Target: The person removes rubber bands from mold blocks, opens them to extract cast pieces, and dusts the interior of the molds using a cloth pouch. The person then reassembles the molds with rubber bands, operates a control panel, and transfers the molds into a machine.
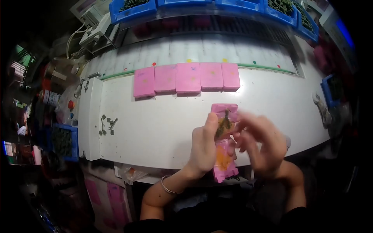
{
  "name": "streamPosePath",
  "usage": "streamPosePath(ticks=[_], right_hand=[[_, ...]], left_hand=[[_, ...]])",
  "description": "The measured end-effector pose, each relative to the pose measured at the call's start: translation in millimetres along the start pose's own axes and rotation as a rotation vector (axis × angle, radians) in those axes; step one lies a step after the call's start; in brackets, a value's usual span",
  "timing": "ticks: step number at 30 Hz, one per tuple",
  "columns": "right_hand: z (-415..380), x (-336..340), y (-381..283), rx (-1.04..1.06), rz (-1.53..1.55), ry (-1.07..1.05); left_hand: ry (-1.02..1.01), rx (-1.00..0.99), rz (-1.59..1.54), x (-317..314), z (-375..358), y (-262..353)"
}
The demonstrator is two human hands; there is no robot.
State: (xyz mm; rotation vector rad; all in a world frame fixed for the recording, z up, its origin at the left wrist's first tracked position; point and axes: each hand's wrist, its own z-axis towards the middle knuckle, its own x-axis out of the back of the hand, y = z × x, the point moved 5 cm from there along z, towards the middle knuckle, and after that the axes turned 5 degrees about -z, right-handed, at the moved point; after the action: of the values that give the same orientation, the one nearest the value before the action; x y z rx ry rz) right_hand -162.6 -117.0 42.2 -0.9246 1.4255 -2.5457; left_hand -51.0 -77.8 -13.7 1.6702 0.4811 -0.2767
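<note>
A pink mold (225, 171) lies opened out in two halves, orange-stained inside, with a dark green piece (224, 125) in its upper half. My left hand (204, 145) grips the mold along its left side, thumb on the edge. At the mold's right side is my right hand (262, 143), blurred by motion, its fingers curled near the dark green piece; whether they hold anything cannot be made out.
Several pink blocks (188, 78) stand in a row at the back of the white table (155, 128). Small green branched pieces (112, 125) lie at left. Blue bins (134, 7) line the top; another blue bin (65, 143) sits at left.
</note>
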Motion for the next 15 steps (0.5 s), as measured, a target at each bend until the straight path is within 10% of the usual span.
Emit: streamPosePath(ticks=[15], right_hand=[[15, -7, 23, -0.331, 0.314, -0.13]], left_hand=[[0.025, 0.062, 0.018, -2, -3, -2]])
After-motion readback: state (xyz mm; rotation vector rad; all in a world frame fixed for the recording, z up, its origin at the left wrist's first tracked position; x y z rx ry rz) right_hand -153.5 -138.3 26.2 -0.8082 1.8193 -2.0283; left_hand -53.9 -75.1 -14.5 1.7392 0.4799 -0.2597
